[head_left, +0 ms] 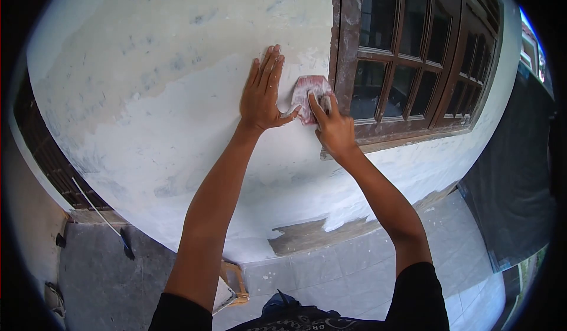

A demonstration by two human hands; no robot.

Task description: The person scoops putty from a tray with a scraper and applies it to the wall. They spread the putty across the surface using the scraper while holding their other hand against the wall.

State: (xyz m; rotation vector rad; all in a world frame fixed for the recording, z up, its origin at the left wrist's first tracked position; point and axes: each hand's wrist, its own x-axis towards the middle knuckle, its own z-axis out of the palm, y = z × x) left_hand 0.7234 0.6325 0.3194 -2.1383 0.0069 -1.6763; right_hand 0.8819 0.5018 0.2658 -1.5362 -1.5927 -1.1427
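Observation:
My left hand (262,98) lies flat against the wall (195,124), fingers stretched upward and thumb out towards the right. Its thumb tip comes right to the edge of a flat reddish pad (307,87) smeared with white. Fingers of my right hand (335,127) grip that pad and press its face to the wall, just left of the window frame. The pad's underside is hidden. White patches cover the wall around both hands, with beige and bluish marks higher up. White residue also shows on my fingers.
A brown wooden window (407,53) with glass panes borders the work on the right. Below, a wooden stool (237,284) stands on the grey tiled floor (307,272). A long-handled tool (100,210) leans at the left. A dark sheet (511,171) hangs at the right.

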